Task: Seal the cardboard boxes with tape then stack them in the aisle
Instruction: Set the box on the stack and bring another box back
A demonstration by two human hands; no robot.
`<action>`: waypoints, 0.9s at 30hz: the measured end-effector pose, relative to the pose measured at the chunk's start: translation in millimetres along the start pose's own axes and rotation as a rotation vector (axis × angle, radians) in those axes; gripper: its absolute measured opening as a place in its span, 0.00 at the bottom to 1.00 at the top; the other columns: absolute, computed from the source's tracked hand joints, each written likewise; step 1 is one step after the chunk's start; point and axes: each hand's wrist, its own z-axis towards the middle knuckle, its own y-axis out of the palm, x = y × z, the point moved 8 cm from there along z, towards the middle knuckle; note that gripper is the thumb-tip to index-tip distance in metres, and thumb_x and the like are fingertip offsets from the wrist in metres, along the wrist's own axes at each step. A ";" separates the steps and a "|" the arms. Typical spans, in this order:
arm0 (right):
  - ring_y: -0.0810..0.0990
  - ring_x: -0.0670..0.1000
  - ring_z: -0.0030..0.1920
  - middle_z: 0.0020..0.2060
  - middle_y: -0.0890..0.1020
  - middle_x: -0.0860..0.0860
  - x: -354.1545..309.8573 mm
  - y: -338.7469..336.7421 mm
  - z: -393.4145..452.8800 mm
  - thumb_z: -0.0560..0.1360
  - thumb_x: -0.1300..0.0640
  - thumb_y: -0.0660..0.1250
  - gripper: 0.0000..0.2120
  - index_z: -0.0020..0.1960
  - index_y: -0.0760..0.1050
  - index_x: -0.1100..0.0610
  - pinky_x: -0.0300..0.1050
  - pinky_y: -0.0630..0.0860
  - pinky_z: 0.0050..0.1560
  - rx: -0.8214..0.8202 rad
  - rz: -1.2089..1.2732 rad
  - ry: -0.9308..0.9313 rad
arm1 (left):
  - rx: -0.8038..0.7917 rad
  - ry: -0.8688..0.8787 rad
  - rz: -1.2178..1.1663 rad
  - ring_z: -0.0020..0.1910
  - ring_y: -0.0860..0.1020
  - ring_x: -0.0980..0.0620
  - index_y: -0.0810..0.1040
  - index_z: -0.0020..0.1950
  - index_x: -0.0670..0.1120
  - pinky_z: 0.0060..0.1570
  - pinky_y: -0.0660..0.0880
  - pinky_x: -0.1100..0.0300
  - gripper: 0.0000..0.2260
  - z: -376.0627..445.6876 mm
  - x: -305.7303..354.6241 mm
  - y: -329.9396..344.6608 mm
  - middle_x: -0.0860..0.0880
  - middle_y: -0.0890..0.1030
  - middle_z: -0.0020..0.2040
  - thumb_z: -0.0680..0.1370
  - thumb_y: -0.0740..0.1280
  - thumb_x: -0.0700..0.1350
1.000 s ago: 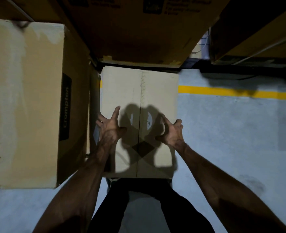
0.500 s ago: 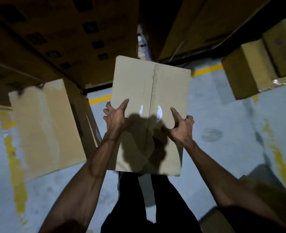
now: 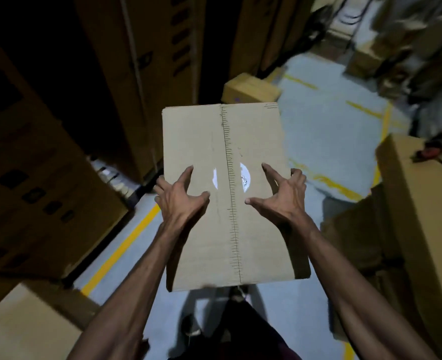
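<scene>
Nothing can really be read here. A white round sticker (image 3: 245, 180) is stuck on top of the held cardboard box (image 3: 230, 198), split by the tape seam, and some tiny dark print is seen on its right half, but it's too small and blurry. Dark printed marks on the tall cartons (image 3: 162, 48) at far left are smeared too.

Both arms outstretched; left hand (image 3: 179, 197), right hand (image 3: 279, 198), fingers spread, curled

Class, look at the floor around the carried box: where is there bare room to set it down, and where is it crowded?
Bare grey floor lies ahead, between the small carton and the tall box. A strip runs along the yellow line. Stacked cartons crowd the left. Both hands grip the box.
</scene>
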 end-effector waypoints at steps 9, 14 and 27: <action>0.61 0.60 0.68 0.61 0.65 0.56 115.6 -140.8 -19.0 0.53 0.24 0.76 0.53 0.76 0.66 0.34 0.56 0.67 0.68 0.296 0.006 0.231 | -0.146 0.347 -0.050 0.70 0.62 0.41 0.71 0.75 0.65 0.72 0.66 0.46 0.38 -19.2 181.7 75.5 0.46 0.66 0.63 0.64 0.71 0.62; 0.62 0.58 0.65 0.57 0.64 0.53 186.2 -207.9 -32.2 0.54 0.21 0.74 0.52 0.76 0.65 0.33 0.53 0.68 0.66 0.425 -0.046 0.339 | -0.225 0.506 -0.071 0.70 0.62 0.45 0.72 0.73 0.65 0.70 0.65 0.48 0.36 -42.7 280.6 130.6 0.48 0.65 0.61 0.64 0.72 0.61; 0.62 0.57 0.66 0.58 0.65 0.52 340.1 -334.6 -52.8 0.55 0.22 0.75 0.51 0.76 0.69 0.35 0.53 0.69 0.69 0.675 -0.087 0.641 | -0.495 0.824 -0.048 0.76 0.58 0.47 0.73 0.73 0.65 0.73 0.63 0.51 0.36 -101.0 500.3 282.9 0.43 0.67 0.70 0.64 0.71 0.61</action>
